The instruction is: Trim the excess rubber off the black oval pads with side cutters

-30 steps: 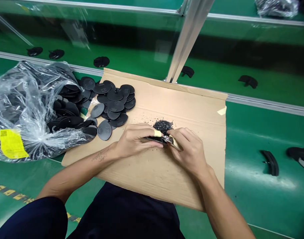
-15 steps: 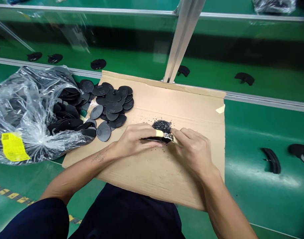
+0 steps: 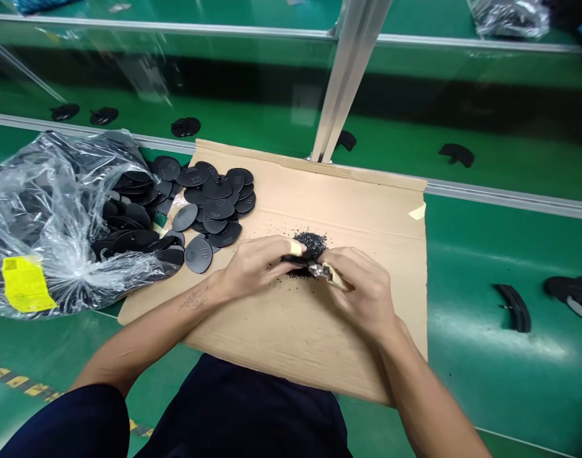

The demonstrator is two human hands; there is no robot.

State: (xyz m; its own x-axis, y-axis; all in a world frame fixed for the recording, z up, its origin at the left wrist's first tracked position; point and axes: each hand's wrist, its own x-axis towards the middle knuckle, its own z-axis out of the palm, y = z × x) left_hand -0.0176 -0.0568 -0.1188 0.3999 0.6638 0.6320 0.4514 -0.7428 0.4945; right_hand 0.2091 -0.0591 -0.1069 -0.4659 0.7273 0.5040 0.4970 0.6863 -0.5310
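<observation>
My left hand [image 3: 255,264] is closed on a black plastic piece [image 3: 295,259], gripping it between thumb and fingers; yellow tape wraps one finger. My right hand [image 3: 362,280] is wrapped around small cutting pliers [image 3: 326,272] with pale yellow handles. The metal jaws of the pliers meet the right end of the black piece, though whether they are closed on it is too small to tell. Just beyond both hands lies a heap of tiny black plastic bits [image 3: 310,242] on a cardboard sheet [image 3: 271,337].
Several black oval discs [image 3: 218,208] are piled on the cardboard's left. Beside them a clear plastic bag [image 3: 47,216] spills more discs. A metal post [image 3: 350,83] rises behind the cardboard. Curved black parts [image 3: 514,308] lie on the green surface [image 3: 472,254] at right.
The pliers have turned in my right hand, and their jaws sit slightly lower and further left. My left hand has tilted the black piece. The camera view has shifted slightly.
</observation>
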